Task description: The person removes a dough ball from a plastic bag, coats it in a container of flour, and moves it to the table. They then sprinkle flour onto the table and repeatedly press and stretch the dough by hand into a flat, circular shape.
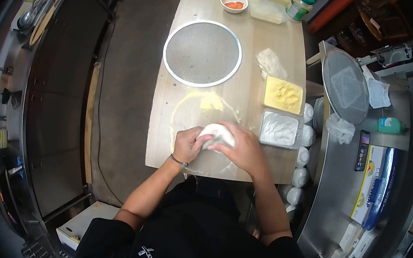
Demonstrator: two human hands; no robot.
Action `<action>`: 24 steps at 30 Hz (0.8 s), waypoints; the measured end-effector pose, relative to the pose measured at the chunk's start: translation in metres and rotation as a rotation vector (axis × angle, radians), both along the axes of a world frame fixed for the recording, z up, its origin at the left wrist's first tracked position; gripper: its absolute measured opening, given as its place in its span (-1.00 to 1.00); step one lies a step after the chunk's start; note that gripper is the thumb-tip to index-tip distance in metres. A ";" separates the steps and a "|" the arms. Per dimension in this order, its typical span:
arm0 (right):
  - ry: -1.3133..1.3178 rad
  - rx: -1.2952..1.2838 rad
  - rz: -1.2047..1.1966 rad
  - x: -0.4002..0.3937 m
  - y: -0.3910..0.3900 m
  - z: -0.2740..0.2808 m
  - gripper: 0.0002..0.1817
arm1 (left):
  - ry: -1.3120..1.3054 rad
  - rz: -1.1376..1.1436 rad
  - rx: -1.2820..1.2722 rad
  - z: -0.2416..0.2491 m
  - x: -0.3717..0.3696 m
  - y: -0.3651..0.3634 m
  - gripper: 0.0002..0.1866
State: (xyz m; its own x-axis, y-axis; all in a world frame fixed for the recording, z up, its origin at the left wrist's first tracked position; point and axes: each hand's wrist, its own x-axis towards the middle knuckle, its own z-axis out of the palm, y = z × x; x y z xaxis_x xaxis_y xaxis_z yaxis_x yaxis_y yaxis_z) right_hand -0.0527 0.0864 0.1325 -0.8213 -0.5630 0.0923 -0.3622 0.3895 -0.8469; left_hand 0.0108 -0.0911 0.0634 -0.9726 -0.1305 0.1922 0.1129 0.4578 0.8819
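A round piece of pale dough (215, 131) is held between my two hands over the near part of the wooden table. My left hand (188, 144) grips its left edge, with the thumb pressed into the surface. On the other side my right hand (241, 147) wraps round the dough, fingers behind and thumb in front. Around and below the hands, a ring of flour and yellow meal (211, 102) marks the tabletop. To the right stand a tub of white flour (280, 128) and a tub of yellow meal (283, 95).
A round mesh pizza screen (203, 53) lies beyond my hands. Behind the tubs is a crumpled pale lump (271, 64). At the far end are a bowl with red sauce (233, 2), plastic containers (268, 11) and a green-lidded jar (300, 6). A steel counter (334, 194) runs along the right.
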 end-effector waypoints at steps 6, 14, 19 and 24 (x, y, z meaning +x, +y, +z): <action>-0.105 -0.001 -0.023 0.002 0.005 0.014 -0.74 | 0.144 -0.018 -0.043 0.007 0.000 -0.010 -0.80; -0.301 0.040 -0.252 0.027 0.019 0.025 -0.72 | 0.156 -0.024 -0.221 0.092 0.007 -0.025 -0.86; -0.325 -0.025 -0.502 -0.010 0.002 -0.073 -0.68 | -0.097 0.100 -0.450 0.047 -0.049 -0.024 -0.73; 0.203 0.370 -0.190 0.005 -0.035 -0.148 -0.70 | -0.057 0.101 -0.546 -0.067 -0.036 0.001 -0.71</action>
